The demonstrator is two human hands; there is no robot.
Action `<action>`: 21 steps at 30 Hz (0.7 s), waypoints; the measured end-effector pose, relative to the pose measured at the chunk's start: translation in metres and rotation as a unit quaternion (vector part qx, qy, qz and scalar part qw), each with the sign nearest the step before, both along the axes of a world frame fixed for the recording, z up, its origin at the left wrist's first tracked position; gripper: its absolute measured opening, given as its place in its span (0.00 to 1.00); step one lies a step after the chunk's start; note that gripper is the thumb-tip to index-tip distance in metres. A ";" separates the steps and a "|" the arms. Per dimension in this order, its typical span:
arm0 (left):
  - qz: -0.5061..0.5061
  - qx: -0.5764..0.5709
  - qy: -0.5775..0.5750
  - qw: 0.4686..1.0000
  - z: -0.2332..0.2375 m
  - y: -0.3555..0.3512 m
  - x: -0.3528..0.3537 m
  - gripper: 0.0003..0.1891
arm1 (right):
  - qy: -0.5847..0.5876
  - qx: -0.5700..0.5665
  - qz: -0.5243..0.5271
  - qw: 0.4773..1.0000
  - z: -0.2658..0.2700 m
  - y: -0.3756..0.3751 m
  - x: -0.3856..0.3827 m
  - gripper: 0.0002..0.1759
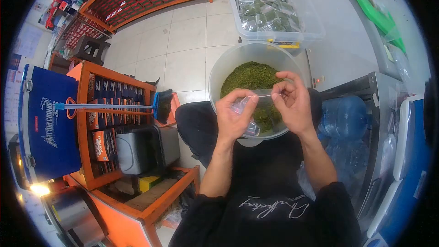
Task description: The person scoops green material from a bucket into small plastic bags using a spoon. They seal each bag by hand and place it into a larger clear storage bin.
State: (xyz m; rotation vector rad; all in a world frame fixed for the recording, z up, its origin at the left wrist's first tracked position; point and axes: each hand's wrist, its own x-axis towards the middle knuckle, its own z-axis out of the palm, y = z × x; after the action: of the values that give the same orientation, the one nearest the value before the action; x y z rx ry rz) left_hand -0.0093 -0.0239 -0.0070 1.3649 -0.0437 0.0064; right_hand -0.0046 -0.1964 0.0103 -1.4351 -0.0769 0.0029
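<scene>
Between my hands a small clear plastic bag (263, 93) is stretched by its top edge, above a round translucent tub (216, 71). My left hand (234, 115) pinches one end between thumb and forefinger, with more crumpled clear plastic in its palm and showing below the fingers. The other end is pinched by my right hand (295, 103), its upper fingers raised and curled. Green chopped dry herb (249, 77) fills much of the tub, which stands between my legs. My hands cover part of the herb and the tub's near side.
A clear bin (315, 29) of filled green bags (265, 9) stands beyond the tub. At left are an orange shelf (84, 123) with boxes, a broom (162, 106), a blue cooler (48, 123) and a grey container (146, 150). At right sits a blue water bottle (344, 116).
</scene>
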 end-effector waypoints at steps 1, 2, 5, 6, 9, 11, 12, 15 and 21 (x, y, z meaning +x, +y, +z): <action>0.000 0.000 0.000 1.000 -0.001 0.000 0.000 0.04 | -0.024 -0.025 -0.002 0.999 0.000 0.002 0.000 0.28; 0.001 0.005 -0.007 1.000 -0.002 -0.001 0.000 0.04 | -0.048 -0.051 -0.005 0.998 0.000 0.004 0.000 0.29; -0.001 0.012 -0.015 1.000 -0.002 -0.002 -0.001 0.04 | -0.043 -0.066 0.013 0.997 0.003 0.009 0.001 0.31; -0.002 0.013 -0.018 1.000 -0.001 -0.002 -0.001 0.04 | -0.043 -0.065 0.014 0.997 0.001 0.009 0.001 0.31; -0.006 0.031 -0.032 0.999 -0.005 0.001 0.000 0.04 | -0.044 -0.066 0.021 0.997 -0.001 0.009 0.000 0.31; -0.016 0.022 -0.018 0.999 -0.002 0.001 -0.002 0.04 | -0.038 -0.069 0.020 0.997 0.004 0.010 -0.002 0.30; -0.028 0.015 -0.004 0.999 -0.001 0.001 -0.002 0.04 | -0.037 -0.070 0.018 0.997 0.005 0.008 -0.002 0.30; -0.044 -0.002 -0.002 0.999 -0.002 0.003 -0.002 0.05 | -0.049 -0.105 0.037 0.993 0.007 0.006 0.001 0.31; -0.070 -0.027 0.049 0.996 -0.017 0.010 0.004 0.11 | 0.028 -0.122 0.020 0.992 0.003 -0.021 0.016 0.23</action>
State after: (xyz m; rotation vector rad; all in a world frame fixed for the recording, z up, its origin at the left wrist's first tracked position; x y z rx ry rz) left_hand -0.0049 -0.0136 -0.0241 1.3049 -0.0564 -0.1747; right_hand 0.0113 -0.2175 0.0132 -1.6768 -0.0611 0.0881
